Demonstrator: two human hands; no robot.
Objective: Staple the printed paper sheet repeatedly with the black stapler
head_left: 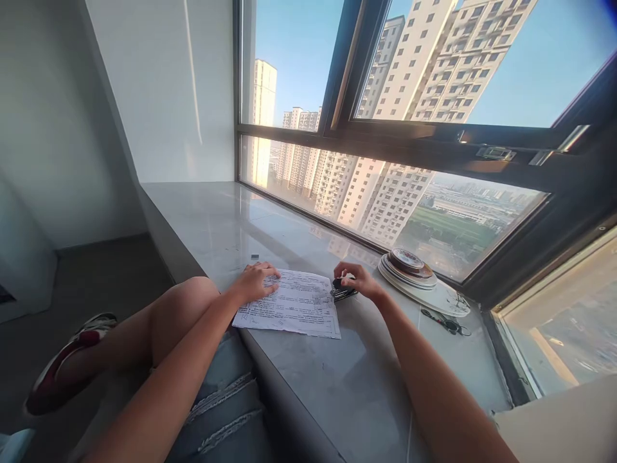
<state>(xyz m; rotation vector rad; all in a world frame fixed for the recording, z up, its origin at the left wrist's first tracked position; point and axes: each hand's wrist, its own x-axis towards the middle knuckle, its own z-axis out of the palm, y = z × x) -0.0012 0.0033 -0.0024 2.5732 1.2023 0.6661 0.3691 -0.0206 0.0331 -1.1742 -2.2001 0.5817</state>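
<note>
A printed sheet of paper (294, 308) with handwritten marks along its lower part lies on the grey sill. My left hand (256, 283) rests on its upper left portion, fingers stretched out over the print. At the sheet's right edge, my right hand (357, 280) curls its fingers around a small black and silver object (343, 292). That object touches or overlaps the paper's edge; its kind is not clear, since the fingers cover part of it. Just beyond the left hand sits a small grey block (254, 256).
Stacked plates and lids (407, 273) stand by the window at the right. A cord with keys (448, 323) lies in front of them. The window (385, 157) borders the glossy sill (299, 366). My bent knee (193, 296) is against the sill's front edge.
</note>
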